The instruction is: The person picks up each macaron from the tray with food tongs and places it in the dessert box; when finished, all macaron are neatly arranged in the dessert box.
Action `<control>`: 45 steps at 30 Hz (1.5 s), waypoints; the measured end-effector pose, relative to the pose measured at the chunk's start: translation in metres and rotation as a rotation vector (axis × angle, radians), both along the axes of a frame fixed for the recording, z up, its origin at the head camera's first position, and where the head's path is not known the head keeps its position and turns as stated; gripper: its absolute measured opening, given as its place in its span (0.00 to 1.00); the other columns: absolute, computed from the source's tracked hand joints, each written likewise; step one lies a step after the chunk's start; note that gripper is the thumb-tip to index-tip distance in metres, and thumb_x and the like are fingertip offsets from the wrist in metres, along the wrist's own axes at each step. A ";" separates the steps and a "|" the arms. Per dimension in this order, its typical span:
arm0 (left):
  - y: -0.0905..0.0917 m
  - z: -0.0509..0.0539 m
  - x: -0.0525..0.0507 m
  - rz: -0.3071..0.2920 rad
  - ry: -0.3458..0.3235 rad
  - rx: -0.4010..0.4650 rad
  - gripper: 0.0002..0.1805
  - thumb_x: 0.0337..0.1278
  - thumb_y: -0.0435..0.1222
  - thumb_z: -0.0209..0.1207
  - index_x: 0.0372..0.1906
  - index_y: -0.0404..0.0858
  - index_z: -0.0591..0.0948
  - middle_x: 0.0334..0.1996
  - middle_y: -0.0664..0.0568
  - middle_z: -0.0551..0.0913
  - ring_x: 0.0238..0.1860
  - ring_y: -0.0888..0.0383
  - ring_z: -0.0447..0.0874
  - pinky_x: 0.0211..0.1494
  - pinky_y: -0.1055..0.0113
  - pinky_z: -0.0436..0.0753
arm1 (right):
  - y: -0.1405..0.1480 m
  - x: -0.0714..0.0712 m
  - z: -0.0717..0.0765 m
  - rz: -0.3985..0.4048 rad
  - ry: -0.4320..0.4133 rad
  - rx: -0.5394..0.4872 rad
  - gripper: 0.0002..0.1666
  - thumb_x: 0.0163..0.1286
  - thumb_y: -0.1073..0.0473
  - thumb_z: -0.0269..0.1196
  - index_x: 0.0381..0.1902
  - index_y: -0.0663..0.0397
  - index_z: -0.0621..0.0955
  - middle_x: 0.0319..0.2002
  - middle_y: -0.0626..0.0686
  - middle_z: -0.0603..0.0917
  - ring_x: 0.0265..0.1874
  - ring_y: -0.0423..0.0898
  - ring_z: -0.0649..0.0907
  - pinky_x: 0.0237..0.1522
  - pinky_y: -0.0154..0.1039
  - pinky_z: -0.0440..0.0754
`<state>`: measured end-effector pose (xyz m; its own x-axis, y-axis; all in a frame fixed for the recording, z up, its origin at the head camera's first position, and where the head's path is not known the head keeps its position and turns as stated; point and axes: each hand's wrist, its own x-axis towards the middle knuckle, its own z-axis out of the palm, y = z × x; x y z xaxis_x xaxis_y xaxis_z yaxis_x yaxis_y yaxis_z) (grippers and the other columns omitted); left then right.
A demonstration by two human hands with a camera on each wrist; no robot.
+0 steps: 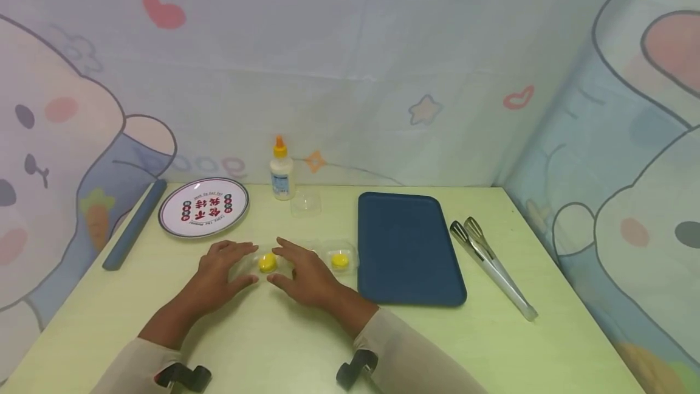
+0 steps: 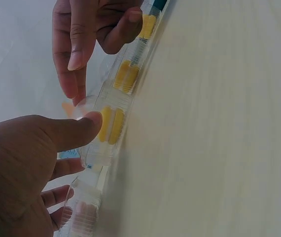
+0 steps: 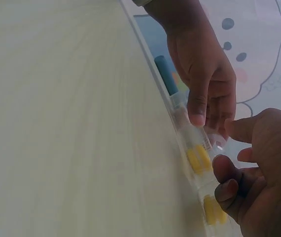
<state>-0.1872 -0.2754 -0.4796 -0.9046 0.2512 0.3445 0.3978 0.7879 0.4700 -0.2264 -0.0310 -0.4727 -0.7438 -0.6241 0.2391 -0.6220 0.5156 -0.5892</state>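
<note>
A yellow macaron (image 1: 267,262) stands in a clear plastic box (image 2: 98,155) between my two hands. My left hand (image 1: 217,272) is at its left side, thumb and fingers spread; in the left wrist view its thumb overlaps the box, and contact is hard to tell. My right hand (image 1: 307,273) hovers at the other side, fingers loosely bent with nothing in them. To the right, another yellow macaron (image 1: 339,260) sits in its own clear box. A pink macaron (image 2: 85,211) in a clear box shows near the left hand's fingers in the left wrist view.
At the back left are a printed plate (image 1: 203,208) and a blue-grey rod (image 1: 135,224). A glue bottle (image 1: 281,176) and a clear box (image 1: 306,202) stand at the back. A dark blue tray (image 1: 410,249) and metal tongs (image 1: 494,268) lie to the right.
</note>
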 end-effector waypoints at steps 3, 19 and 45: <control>0.000 0.000 -0.001 0.004 0.007 -0.019 0.33 0.62 0.38 0.77 0.71 0.39 0.82 0.69 0.38 0.84 0.72 0.29 0.71 0.64 0.22 0.71 | 0.002 -0.002 0.002 -0.004 -0.035 -0.047 0.33 0.79 0.50 0.70 0.76 0.56 0.79 0.83 0.54 0.72 0.22 0.30 0.73 0.56 0.31 0.83; 0.005 0.004 -0.007 -0.014 0.051 0.001 0.35 0.61 0.38 0.78 0.73 0.38 0.79 0.71 0.37 0.81 0.71 0.33 0.73 0.60 0.29 0.74 | 0.020 -0.025 0.010 -0.055 -0.130 -0.231 0.29 0.79 0.55 0.69 0.72 0.61 0.80 0.82 0.56 0.73 0.16 0.32 0.70 0.26 0.27 0.74; 0.055 0.043 -0.052 -0.022 -0.264 0.050 0.39 0.74 0.49 0.67 0.81 0.36 0.71 0.80 0.32 0.71 0.82 0.26 0.61 0.77 0.17 0.58 | 0.031 -0.105 0.043 -0.246 -0.233 -0.080 0.29 0.81 0.48 0.66 0.71 0.58 0.81 0.74 0.60 0.79 0.65 0.60 0.86 0.60 0.55 0.89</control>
<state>-0.2397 -0.2201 -0.4371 -0.9591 0.2609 0.1095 0.2733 0.7536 0.5978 -0.3311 -0.0002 -0.4300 -0.9099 -0.4059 0.0858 -0.3289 0.5797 -0.7455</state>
